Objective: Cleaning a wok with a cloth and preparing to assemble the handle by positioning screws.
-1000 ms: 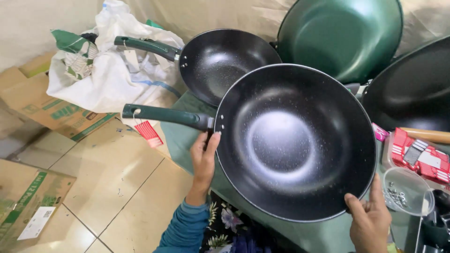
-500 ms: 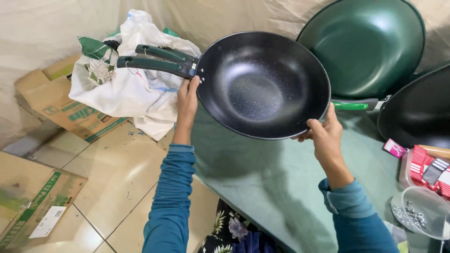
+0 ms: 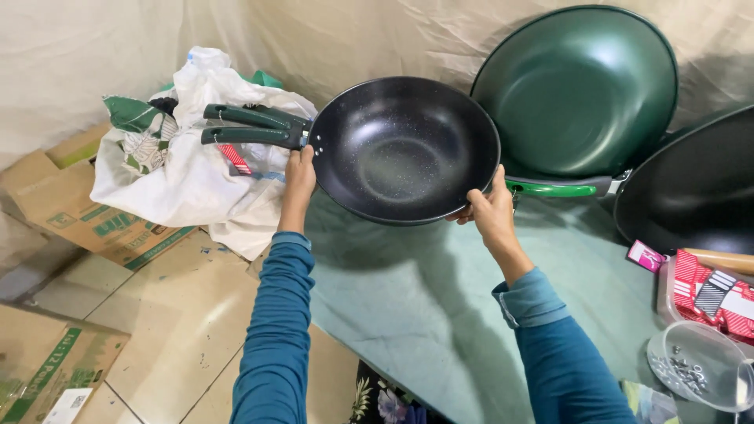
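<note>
I hold a black speckled wok pan [image 3: 400, 149] out over the green-covered table [image 3: 440, 306]. My left hand [image 3: 299, 174] grips its rim beside the dark green handle [image 3: 250, 136]. My right hand [image 3: 491, 210] grips the rim on the opposite side. A second dark green handle [image 3: 251, 115] shows just above the first, so another pan seems to sit under or behind this one, mostly hidden.
A large green wok [image 3: 585, 86] leans on the cloth wall at the back right, a black pan [image 3: 695, 184] beside it. Red packets [image 3: 711, 294] and a clear bowl of screws [image 3: 695, 365] lie at the right. White sack [image 3: 196, 173] and cardboard boxes [image 3: 86, 216] on the tiled floor left.
I have lifted the black pan from near my lap and carried it away from me toward the back, over another pan's handle. My hands stayed on its rim.
</note>
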